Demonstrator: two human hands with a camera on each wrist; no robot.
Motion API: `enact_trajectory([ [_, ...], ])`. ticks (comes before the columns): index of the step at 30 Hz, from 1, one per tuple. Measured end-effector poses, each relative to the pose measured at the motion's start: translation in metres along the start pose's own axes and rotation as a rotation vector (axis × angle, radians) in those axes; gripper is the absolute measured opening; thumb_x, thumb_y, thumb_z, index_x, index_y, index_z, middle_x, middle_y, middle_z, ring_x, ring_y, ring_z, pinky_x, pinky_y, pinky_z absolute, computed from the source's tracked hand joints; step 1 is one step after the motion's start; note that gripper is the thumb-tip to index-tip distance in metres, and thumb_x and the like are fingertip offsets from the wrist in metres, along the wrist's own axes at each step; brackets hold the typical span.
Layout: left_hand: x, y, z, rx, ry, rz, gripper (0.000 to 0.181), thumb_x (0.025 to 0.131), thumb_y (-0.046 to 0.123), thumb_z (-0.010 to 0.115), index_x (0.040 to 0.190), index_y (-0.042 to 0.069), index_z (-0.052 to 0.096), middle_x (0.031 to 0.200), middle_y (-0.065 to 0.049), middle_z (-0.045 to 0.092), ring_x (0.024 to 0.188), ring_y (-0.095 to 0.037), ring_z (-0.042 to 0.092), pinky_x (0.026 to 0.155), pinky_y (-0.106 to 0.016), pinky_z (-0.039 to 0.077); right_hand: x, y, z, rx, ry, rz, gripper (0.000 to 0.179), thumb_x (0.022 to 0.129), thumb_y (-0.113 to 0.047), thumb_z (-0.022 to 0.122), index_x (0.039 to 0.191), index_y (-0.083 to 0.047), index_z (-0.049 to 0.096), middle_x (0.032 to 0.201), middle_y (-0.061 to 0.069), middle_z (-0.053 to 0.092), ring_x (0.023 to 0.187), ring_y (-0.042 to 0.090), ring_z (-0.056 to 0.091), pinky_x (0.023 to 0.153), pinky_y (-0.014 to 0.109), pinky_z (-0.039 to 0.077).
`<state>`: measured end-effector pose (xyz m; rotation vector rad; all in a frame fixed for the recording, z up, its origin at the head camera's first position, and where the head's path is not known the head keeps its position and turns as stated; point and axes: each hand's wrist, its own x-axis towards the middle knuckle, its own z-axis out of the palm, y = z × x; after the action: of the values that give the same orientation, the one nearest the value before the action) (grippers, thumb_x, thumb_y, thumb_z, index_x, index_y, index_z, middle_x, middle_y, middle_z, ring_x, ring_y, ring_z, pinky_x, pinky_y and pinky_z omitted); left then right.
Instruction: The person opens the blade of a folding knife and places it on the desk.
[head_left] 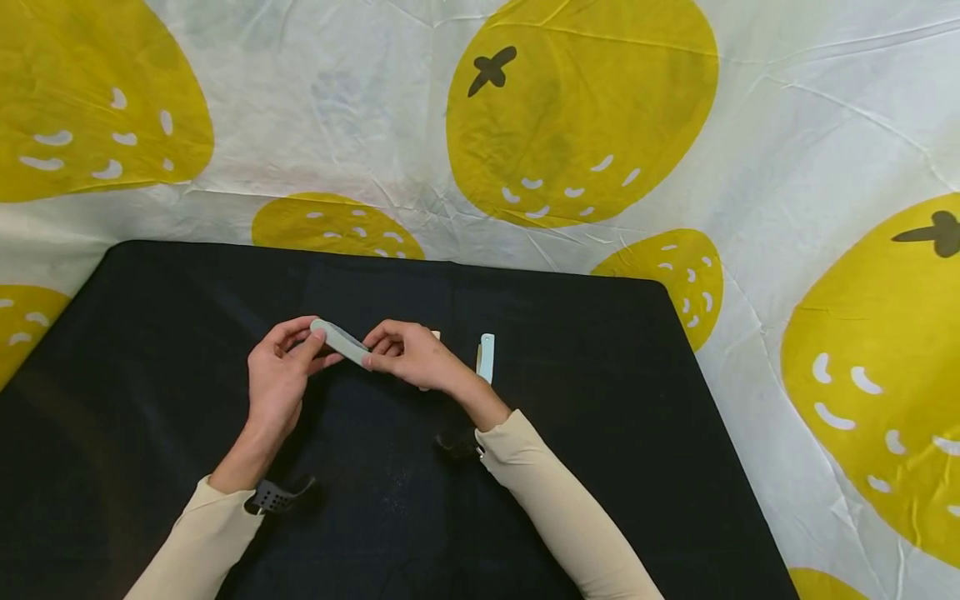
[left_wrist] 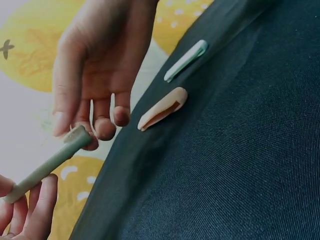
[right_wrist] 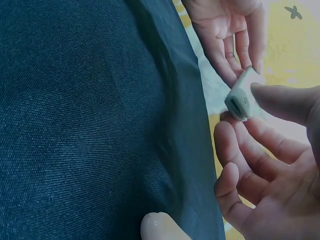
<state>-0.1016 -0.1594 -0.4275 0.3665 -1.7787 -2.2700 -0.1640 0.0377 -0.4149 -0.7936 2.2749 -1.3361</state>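
Both hands hold a slim pale green handle, shaped like a folded pocket knife, raised over the black cloth. My left hand pinches its rounded end between thumb and fingers. At the opposite end, my right hand grips it with thumb and fingertips. The right wrist view shows a narrow slot and a small round mark on the end of the handle. A peach-coloured piece of similar shape, with a long slot, lies on the cloth, mostly hidden behind the right hand in the head view.
Beyond the right wrist lies a light blue piece of similar form, with a small hole near its end. A black cloth covers the table. Behind it hangs a white sheet with yellow fruit prints. Dark bands hang at both wrists.
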Motion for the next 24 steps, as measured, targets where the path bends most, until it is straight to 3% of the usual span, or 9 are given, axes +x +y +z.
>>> enact_trajectory([
  [3,-0.001,-0.001,0.000,0.019,0.000,0.000,0.024,0.099,0.005,0.068,0.122,0.000,0.066,0.102,-0.006,0.061,0.080,-0.009,0.073,0.071,-0.027,0.063,-0.001,-0.002,0.000,-0.045,0.037,-0.007,0.022,0.100,-0.020,0.072,0.119,-0.009,0.071,0.111,0.009,0.071,0.088,0.010,0.066,0.072,0.018,0.051],
  [8,-0.004,-0.002,0.001,0.075,-0.018,0.000,0.034,0.099,0.006,0.068,0.130,-0.007,0.063,0.102,-0.003,0.065,0.081,-0.007,0.072,0.070,-0.026,0.063,0.000,-0.005,0.002,-0.062,0.092,-0.025,0.022,0.101,-0.023,0.071,0.120,-0.012,0.071,0.117,0.006,0.067,0.097,0.014,0.068,0.076,0.019,0.052],
  [17,-0.008,-0.004,0.003,0.126,-0.066,0.021,0.039,0.099,0.010,0.071,0.133,-0.007,0.063,0.103,-0.001,0.068,0.084,-0.004,0.073,0.070,-0.024,0.063,0.003,-0.007,0.008,-0.010,0.083,-0.057,0.018,0.102,-0.014,0.067,0.119,-0.008,0.071,0.105,0.012,0.075,0.081,0.007,0.065,0.069,0.016,0.048],
  [24,-0.011,-0.005,0.003,0.161,-0.094,0.042,0.042,0.099,0.012,0.071,0.134,-0.008,0.063,0.103,0.002,0.069,0.083,-0.002,0.073,0.070,-0.023,0.062,0.004,-0.007,0.009,0.002,0.067,-0.066,0.019,0.102,-0.009,0.066,0.119,-0.005,0.071,0.102,0.013,0.075,0.084,0.025,0.071,0.068,0.016,0.049],
])
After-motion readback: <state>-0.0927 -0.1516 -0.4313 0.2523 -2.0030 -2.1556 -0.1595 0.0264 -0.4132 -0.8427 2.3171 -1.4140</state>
